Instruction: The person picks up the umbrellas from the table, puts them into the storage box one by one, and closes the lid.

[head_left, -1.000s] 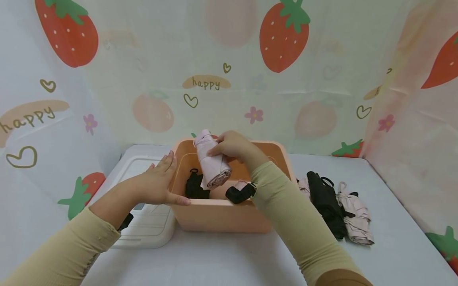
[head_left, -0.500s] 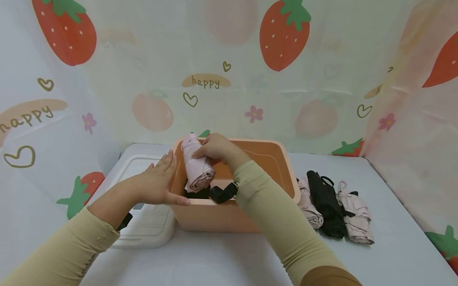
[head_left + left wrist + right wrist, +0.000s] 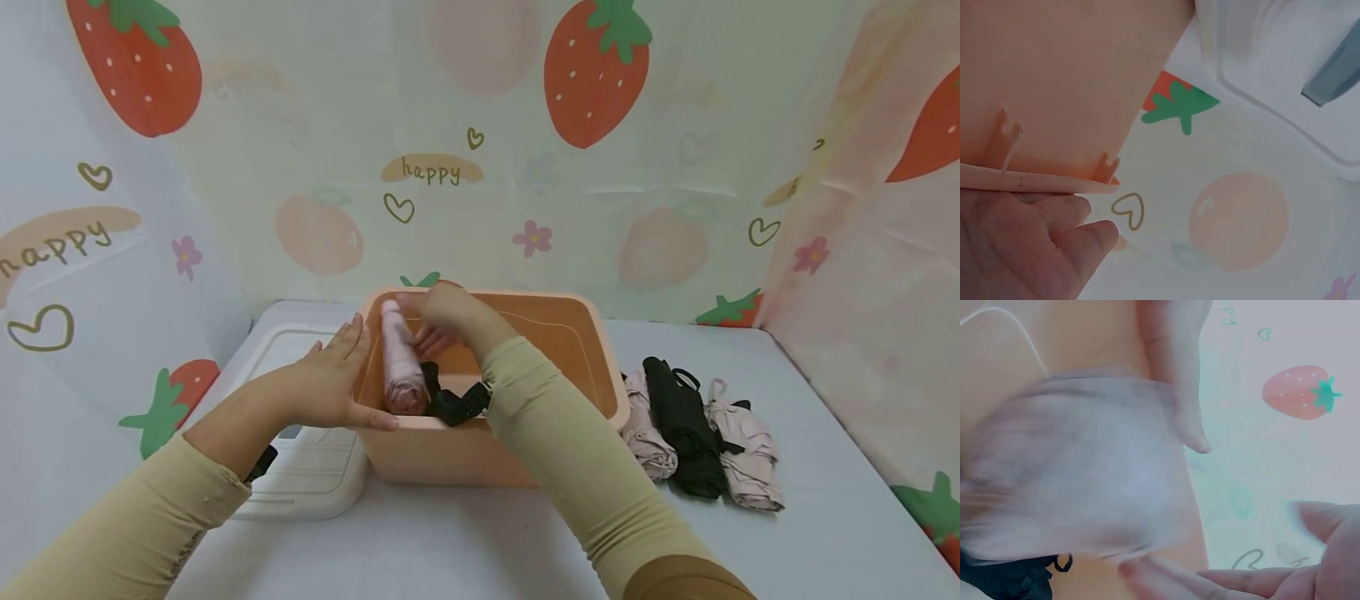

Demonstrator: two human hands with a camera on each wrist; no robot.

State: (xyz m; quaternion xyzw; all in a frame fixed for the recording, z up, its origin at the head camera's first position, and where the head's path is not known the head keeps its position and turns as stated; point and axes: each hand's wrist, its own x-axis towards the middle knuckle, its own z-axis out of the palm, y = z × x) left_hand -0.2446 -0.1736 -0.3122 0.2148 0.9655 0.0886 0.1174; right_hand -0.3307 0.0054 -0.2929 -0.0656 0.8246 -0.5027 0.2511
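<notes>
A pale pink rolled cloth (image 3: 402, 367) lies along the left wall inside the peach bin (image 3: 465, 454). My right hand (image 3: 444, 318) is in the bin just right of the roll, fingers and thumb spread apart. In the right wrist view the rolled cloth (image 3: 1085, 469) is blurred, with the fingertips at its edge. A black bundle with a small loop (image 3: 1016, 578) shows below it, mostly hidden in the head view. My left hand (image 3: 327, 379) rests flat along the bin's left rim, its thumb lying over the front rim. Its fingers (image 3: 1069, 209) show outside the rim in the left wrist view.
A white lid (image 3: 315, 475) lies on the white table (image 3: 480, 550) left of the bin. Right of the bin are a pink roll (image 3: 647, 429), a black roll (image 3: 686, 433) and another pink roll (image 3: 750, 458). A printed curtain (image 3: 525, 192) stands behind.
My right hand has carried the pink roll leftward and down to the bin's left side, then let it go. The left hand has stayed on the rim.
</notes>
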